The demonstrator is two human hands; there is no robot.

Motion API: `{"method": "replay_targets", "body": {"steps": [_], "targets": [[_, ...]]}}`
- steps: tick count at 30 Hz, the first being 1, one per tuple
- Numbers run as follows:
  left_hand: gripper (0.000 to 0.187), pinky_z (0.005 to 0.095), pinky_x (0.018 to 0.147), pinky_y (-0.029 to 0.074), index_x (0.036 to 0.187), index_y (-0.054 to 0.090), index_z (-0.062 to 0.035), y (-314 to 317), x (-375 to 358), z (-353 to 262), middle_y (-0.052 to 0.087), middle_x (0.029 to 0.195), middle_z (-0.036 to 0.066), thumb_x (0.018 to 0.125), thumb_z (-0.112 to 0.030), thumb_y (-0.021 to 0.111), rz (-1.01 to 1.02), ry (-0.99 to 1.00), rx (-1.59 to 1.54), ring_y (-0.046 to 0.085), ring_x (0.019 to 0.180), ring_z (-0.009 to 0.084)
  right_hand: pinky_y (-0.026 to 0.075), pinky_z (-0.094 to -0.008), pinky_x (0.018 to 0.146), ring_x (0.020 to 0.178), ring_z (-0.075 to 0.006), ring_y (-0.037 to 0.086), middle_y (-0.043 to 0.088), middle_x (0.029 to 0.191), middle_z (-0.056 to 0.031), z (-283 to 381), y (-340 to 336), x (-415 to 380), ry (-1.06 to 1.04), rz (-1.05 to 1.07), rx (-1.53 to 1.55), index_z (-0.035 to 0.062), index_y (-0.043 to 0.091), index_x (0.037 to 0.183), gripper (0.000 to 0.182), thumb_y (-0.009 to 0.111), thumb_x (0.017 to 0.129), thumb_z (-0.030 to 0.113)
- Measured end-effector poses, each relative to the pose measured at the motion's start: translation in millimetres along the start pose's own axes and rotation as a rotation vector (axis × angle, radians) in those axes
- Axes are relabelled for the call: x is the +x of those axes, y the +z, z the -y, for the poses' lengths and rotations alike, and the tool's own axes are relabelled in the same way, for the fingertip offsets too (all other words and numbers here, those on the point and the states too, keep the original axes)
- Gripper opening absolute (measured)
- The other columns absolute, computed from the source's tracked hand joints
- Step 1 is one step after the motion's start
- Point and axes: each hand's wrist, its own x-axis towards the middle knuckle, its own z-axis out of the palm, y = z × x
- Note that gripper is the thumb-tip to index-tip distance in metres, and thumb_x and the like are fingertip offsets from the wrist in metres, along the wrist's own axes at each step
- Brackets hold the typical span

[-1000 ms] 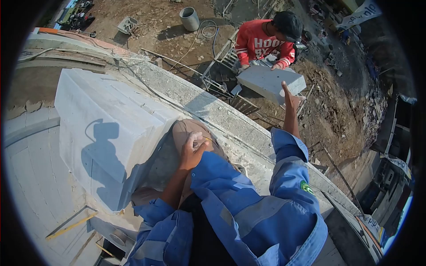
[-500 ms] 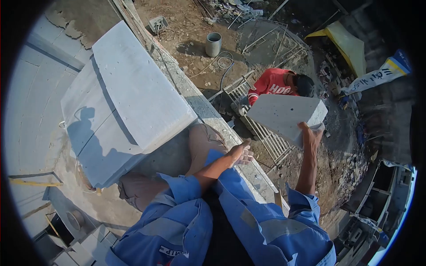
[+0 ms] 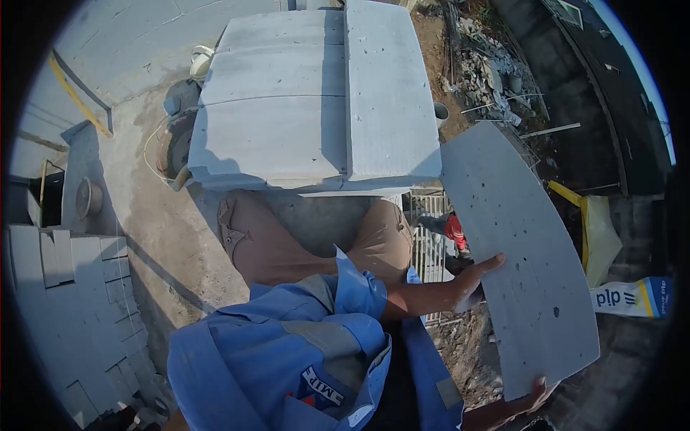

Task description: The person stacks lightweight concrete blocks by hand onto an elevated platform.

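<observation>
A large grey block (image 3: 528, 266) with small pits is held up at the right, its broad face toward the camera. My left hand (image 3: 476, 281) grips its left edge, thumb on the face and the other fingers partly hidden behind. At its lower end my right hand (image 3: 539, 396) holds the bottom edge, mostly hidden under the block. Ahead of my knees lies a stack of similar pale blocks (image 3: 273, 108), with one block (image 3: 392, 93) on top along its right side. The held block's upper end overlaps the stack's right corner in view.
Below, behind the held block, a person in red (image 3: 454, 231) is partly visible beside a metal grating (image 3: 429, 248). A bucket (image 3: 176, 144) stands left of the stack. More blocks (image 3: 86, 287) are piled at the lower left. Rubble (image 3: 496, 79) lies beyond.
The view has turned toward the stack. The held block has come up away from the person in red and now shows its broad face. My left hand has moved from beside it onto its edge.
</observation>
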Motion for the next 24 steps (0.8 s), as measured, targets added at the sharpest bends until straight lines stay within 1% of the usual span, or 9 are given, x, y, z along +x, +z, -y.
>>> {"method": "replay_targets", "body": {"steps": [5, 7, 11, 13, 15, 17, 19, 21, 24], "targets": [[0.100, 0.0425, 0.111, 0.033, 0.145, 0.029, -0.0029, 34, -32, -39, 0.046, 0.137, 0.016, 0.075, -0.059, 0.074, 0.158, 0.098, 0.176, 0.044, 0.130, 0.0309, 0.053, -0.0409, 0.082, 0.094, -0.0274, 0.063, 0.061, 0.110, -0.0183, -15, 1, -34, 0.005, 0.004, 0.128, -0.0056, 0.043, 0.132, 0.068, 0.065, 0.084, 0.037], [0.094, 0.0446, 0.107, 0.035, 0.142, 0.030, -0.0042, 38, -56, -63, 0.045, 0.132, 0.016, 0.078, -0.056, 0.073, 0.223, 0.368, 0.428, 0.042, 0.129, 0.0281, 0.052, -0.0412, 0.083, 0.095, -0.0278, 0.064, 0.061, 0.110, -0.0188, -25, 5, -42, 0.030, 0.004, 0.192, -0.0059, 0.043, 0.132, 0.069, 0.064, 0.085, 0.040], [0.058, 0.0370, 0.097, 0.040, 0.121, 0.053, -0.0029, 18, -122, -96, 0.057, 0.110, 0.007, 0.078, -0.035, 0.076, -0.067, 0.434, 0.550, 0.052, 0.109, 0.0215, 0.052, -0.0419, 0.085, 0.097, -0.0287, 0.064, 0.062, 0.111, -0.0197, -68, 13, -40, 0.129, 0.081, 0.340, -0.0065, 0.043, 0.132, 0.072, 0.063, 0.086, 0.044], [0.040, 0.0363, 0.089, 0.046, 0.112, 0.060, -0.0021, -21, -163, -120, 0.063, 0.108, 0.007, 0.083, -0.030, 0.067, -0.206, 0.524, 0.585, 0.060, 0.098, 0.0213, 0.052, -0.0422, 0.085, 0.098, -0.0291, 0.065, 0.063, 0.112, -0.0202, -113, 52, -40, 0.264, 0.200, 0.473, -0.0067, 0.043, 0.132, 0.073, 0.063, 0.086, 0.046], [0.041, 0.0389, 0.091, 0.048, 0.112, 0.060, -0.0007, -35, -206, -147, 0.063, 0.114, 0.013, 0.087, -0.033, 0.059, -0.269, 0.515, 0.560, 0.063, 0.103, 0.0267, 0.052, -0.0425, 0.086, 0.099, -0.0295, 0.065, 0.063, 0.112, -0.0207, -152, 101, -51, 0.418, 0.392, 0.588, -0.0070, 0.043, 0.132, 0.074, 0.063, 0.087, 0.049], [0.055, 0.0425, 0.098, 0.045, 0.125, 0.054, 0.0018, -43, -242, -175, 0.060, 0.121, 0.013, 0.083, -0.033, 0.063, -0.382, 0.657, 0.710, 0.059, 0.112, 0.0281, 0.042, -0.0480, 0.101, 0.121, -0.0328, 0.051, 0.052, 0.131, -0.0196, -133, 170, -56, 0.593, 0.490, 0.468, -0.0016, 0.036, 0.142, 0.098, 0.080, 0.067, 0.045], [0.056, 0.0439, 0.100, 0.043, 0.127, 0.052, 0.0013, -73, -290, -211, 0.058, 0.124, 0.014, 0.084, -0.034, 0.062, -0.392, 0.757, 0.852, 0.055, 0.116, 0.0290, 0.036, -0.0456, 0.107, 0.126, -0.0317, 0.046, 0.047, 0.137, -0.0200, -134, 220, -71, 0.718, 0.630, 0.576, -0.0021, 0.034, 0.144, 0.105, 0.082, 0.065, 0.047], [0.058, 0.0452, 0.101, 0.042, 0.131, 0.049, 0.0007, -93, -335, -239, 0.056, 0.126, 0.014, 0.086, -0.035, 0.060, -0.445, 0.759, 0.962, 0.053, 0.119, 0.0290, 0.038, -0.0384, 0.106, 0.128, -0.0247, 0.046, 0.050, 0.137, -0.0132, -140, 257, -84, 0.738, 0.816, 0.622, -0.0022, 0.038, 0.142, 0.085, 0.075, 0.079, 0.041], [0.059, 0.0463, 0.098, 0.045, 0.135, 0.044, -0.0014, -67, -350, -233, 0.056, 0.125, 0.013, 0.088, -0.034, 0.057, -0.736, 0.778, 0.729, 0.054, 0.116, 0.0290, 0.040, -0.0366, 0.104, 0.126, -0.0238, 0.047, 0.053, 0.134, -0.0128, -114, 269, -71, 0.903, 1.049, 0.304, -0.0005, 0.041, 0.141, 0.081, 0.074, 0.081, 0.042]]}}
